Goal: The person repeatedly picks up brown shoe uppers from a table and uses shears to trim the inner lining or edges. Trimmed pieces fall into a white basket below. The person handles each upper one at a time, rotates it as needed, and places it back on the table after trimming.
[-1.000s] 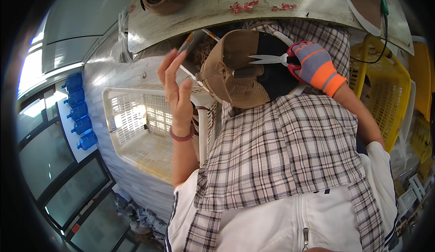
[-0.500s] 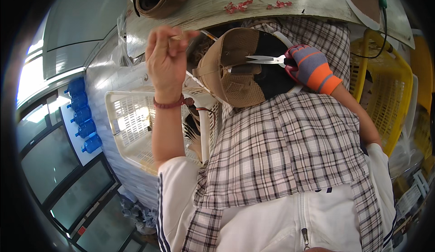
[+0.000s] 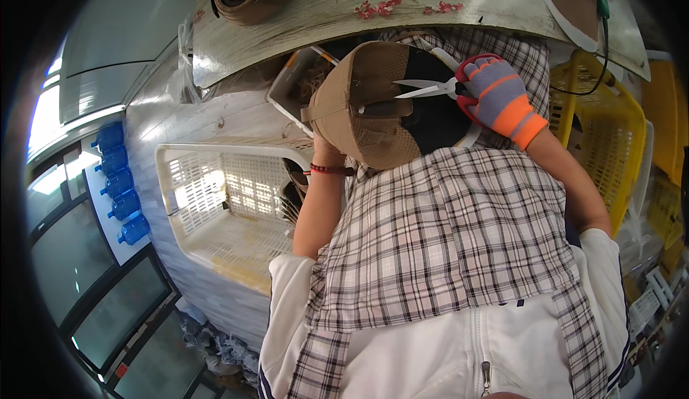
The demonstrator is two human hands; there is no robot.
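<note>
A tan cap (image 3: pixel 337 112) with mesh panels and a black lining rests tilted on my lap, its hollow facing up. My right hand (image 3: pixel 495 94), in a grey and orange striped glove, grips red-handled scissors (image 3: pixel 427 89). Their blades are parted and point left over the cap's inside. My left hand (image 3: pixel 327 153) is bare and reaches beneath the cap's left side. Its fingers are hidden behind the cap, so I cannot tell how they are bent.
More tan caps (image 3: pixel 265 4) sit on the table (image 3: pixel 323 15) ahead. A brown piece with a white edge (image 3: pixel 570 4) lies at far right, by a black cord. A white basket (image 3: pixel 215 255) stands at left, a yellow basket (image 3: pixel 624 162) at right. A carton (image 3: pixel 280 90) stands beyond the cap.
My left hand, raised in the air left of the cap before, has come down and right to beneath it. The scissors' blades have spread wider.
</note>
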